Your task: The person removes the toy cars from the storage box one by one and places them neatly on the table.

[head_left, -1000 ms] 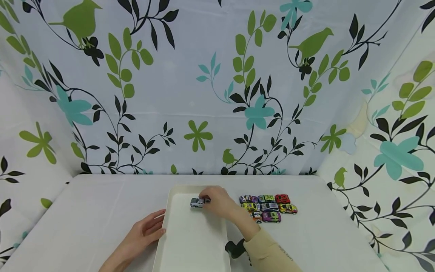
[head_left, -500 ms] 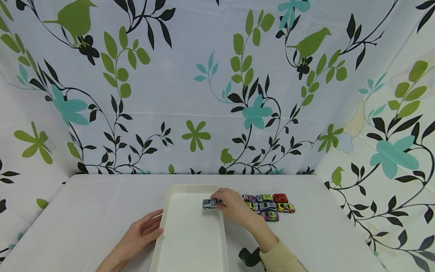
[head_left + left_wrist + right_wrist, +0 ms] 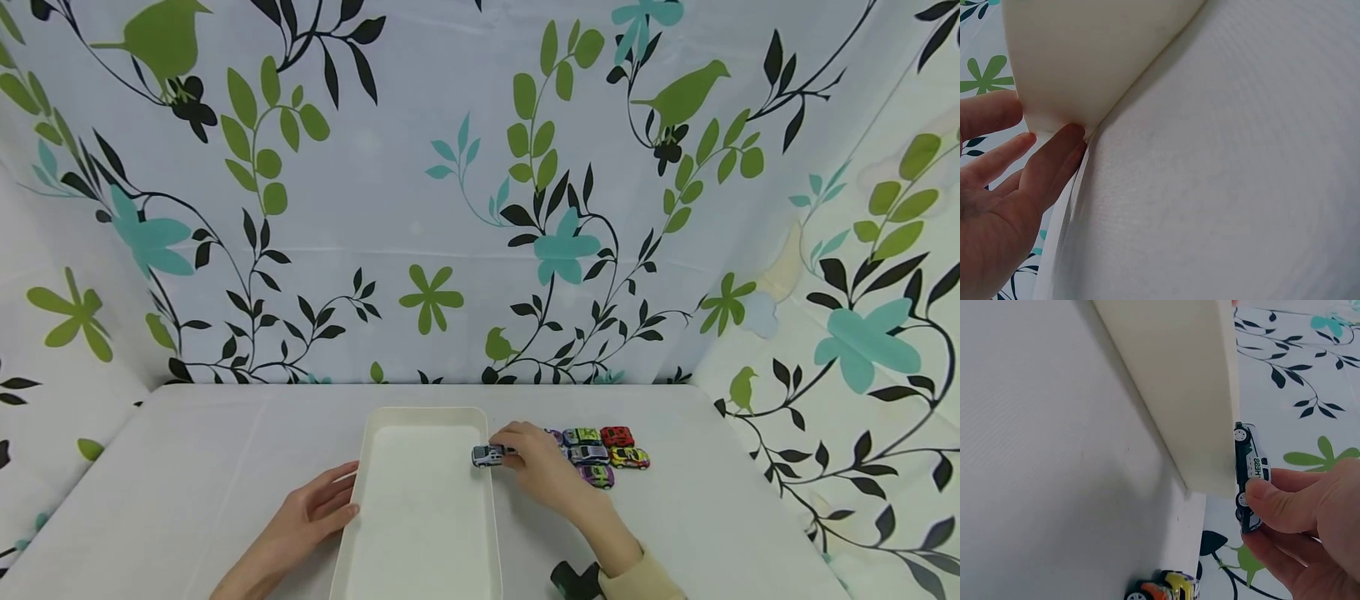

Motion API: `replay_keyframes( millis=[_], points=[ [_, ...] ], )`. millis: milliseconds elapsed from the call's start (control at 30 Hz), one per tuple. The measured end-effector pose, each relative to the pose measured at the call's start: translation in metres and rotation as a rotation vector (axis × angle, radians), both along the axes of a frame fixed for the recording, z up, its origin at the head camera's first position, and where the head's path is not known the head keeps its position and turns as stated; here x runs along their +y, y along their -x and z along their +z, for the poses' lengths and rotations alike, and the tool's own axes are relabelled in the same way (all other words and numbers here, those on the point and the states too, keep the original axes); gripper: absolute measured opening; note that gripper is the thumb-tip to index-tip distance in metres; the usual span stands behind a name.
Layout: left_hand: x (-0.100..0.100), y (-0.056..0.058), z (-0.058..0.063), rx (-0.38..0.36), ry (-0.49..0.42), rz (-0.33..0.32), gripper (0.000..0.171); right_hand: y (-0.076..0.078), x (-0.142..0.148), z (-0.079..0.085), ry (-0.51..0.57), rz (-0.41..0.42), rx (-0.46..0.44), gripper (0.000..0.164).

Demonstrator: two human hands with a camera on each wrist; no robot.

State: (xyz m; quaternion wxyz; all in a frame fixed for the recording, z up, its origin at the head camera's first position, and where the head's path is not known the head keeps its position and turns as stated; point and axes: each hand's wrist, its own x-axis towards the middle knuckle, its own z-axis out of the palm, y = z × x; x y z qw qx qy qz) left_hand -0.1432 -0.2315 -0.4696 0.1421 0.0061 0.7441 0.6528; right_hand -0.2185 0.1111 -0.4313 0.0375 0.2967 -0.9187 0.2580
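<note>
My right hand (image 3: 551, 471) pinches a silver toy car (image 3: 487, 456) between thumb and fingers. The car is level with the right rim of a white rectangular tray (image 3: 420, 417). In the right wrist view the toy car (image 3: 1252, 462), with white wheels and a dark underside, is held up beside the rim of the tray wall (image 3: 1179, 381). At the tray's left side is my left hand (image 3: 311, 512), its fingertips touching the outer wall. The left wrist view has the fingers of the left hand (image 3: 1013, 194) spread and fairly straight against that wall.
Right of the tray, several colourful toy cars (image 3: 588, 455) stand close together in rows, partly behind my right hand. A black device (image 3: 576, 581) sits at the right wrist. A patterned curtain (image 3: 420, 208) rises behind the white table (image 3: 712, 533).
My right hand has carried the silver toy car rightward, from above the tray's inside to its right rim. The left hand stays at the tray's left side.
</note>
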Motion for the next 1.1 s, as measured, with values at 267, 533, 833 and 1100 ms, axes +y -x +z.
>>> replay_keyframes(
  millis=[267, 533, 833, 1100],
  points=[
    [0.0, -0.002, -0.002, 0.018, 0.003, -0.014, 0.069, -0.006, 0.031, -0.005, 0.07, -0.058, 0.087, 0.032],
    [0.001, -0.002, -0.002, 0.017, 0.024, 0.005, 0.068, -0.01, 0.081, -0.013, 0.109, -0.213, 0.084, 0.035],
    [-0.001, -0.003, 0.002, 0.016, 0.024, 0.013, 0.068, -0.016, 0.127, -0.024, 0.053, -0.275, 0.171, 0.04],
    [-0.001, -0.001, 0.0, 0.025, 0.013, 0.002, 0.068, -0.018, 0.162, -0.033, 0.045, -0.339, 0.209, 0.038]
  ],
)
